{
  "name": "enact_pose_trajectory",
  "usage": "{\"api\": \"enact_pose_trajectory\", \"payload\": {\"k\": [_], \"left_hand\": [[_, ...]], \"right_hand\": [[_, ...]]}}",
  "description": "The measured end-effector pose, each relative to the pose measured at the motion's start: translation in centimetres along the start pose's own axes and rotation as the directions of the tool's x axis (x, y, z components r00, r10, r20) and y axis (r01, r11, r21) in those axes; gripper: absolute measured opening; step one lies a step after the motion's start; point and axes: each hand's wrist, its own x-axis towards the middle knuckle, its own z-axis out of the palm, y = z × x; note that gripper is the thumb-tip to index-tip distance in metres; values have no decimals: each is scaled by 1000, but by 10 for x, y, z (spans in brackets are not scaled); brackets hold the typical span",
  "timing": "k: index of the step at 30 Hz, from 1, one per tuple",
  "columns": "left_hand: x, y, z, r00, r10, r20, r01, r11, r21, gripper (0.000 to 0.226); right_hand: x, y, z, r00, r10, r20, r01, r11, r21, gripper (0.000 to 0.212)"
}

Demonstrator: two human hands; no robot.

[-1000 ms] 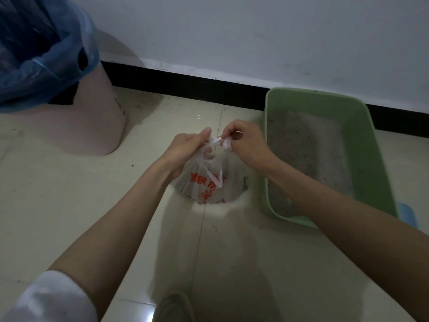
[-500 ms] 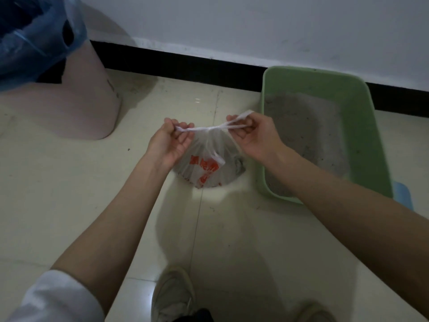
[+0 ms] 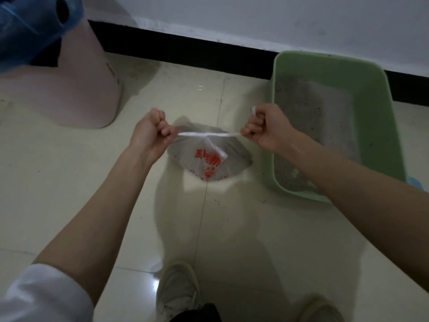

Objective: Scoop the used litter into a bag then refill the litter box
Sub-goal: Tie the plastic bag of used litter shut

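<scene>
The left hand is a closed fist on one bag handle, and the right hand is a closed fist on the other; a short end of white plastic pokes out above the right fist. Between the fists the handles stretch in a taut, nearly level line across the middle of the frame, meeting at a small knot directly over the bag. The bag lies just below that line and equally close to both hands. It looks to rest on the floor, though it may hang slightly. Judging by this, the knot is being cinched, and any further pull runs straight outward along that line.

The litter box sits just right of the bag, at centre right, with grey litter in it. A pink bin with a blue liner stands at upper left, well apart. Pale glossy tiles run to a dark skirting board and white wall along the top.
</scene>
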Motion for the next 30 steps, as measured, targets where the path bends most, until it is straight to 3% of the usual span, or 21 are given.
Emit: {"api": "enact_pose_trajectory", "payload": {"k": [3, 8, 13, 15, 17, 19, 21, 23, 24, 27, 30], "left_hand": [[10, -15, -24, 994, -62, -94, 67, 996, 53, 34], [15, -22, -28, 979, -115, -168, 139, 980, 139, 33], [8, 4, -16, 997, 74, -3, -73, 991, 114, 44], [6, 0, -16, 996, 84, -18, -81, 987, 136, 40], [5, -12, -19, 990, 126, -58, -105, 954, 281, 36], [2, -17, -20, 969, 246, -24, -198, 830, 521, 34], [-6, -12, -16, 914, 385, 130, -344, 560, 754, 27], [-16, -5, -5, 863, 383, 331, -443, 257, 859, 12], [-23, -2, 4, 862, 323, 392, -461, 176, 869, 8], [-34, 1, 36, 867, 151, 475, -491, 94, 866, 31], [-35, -1, 63, 835, 103, 541, -549, 79, 832, 33]], "right_hand": [[12, 7, -11, 997, 0, -82, -14, 985, -170, 34], [13, 16, -6, 992, -14, -126, -30, 940, -340, 34], [9, -1, 0, 989, -128, -73, 101, 951, -292, 36], [10, -1, -1, 990, -112, -91, 82, 957, -279, 34], [10, 5, -2, 991, -80, -108, 41, 944, -328, 33], [5, 4, -4, 993, -62, -96, 20, 920, -392, 33], [-1, -7, -4, 995, -94, -17, 74, 874, -481, 29], [-9, -22, 1, 980, -182, 82, 194, 759, -621, 21], [-14, -28, 5, 966, -228, 125, 249, 667, -702, 18], [-28, -39, 25, 917, -316, 246, 369, 428, -825, 13], [-33, -41, 43, 880, -332, 340, 459, 411, -787, 11]]}}
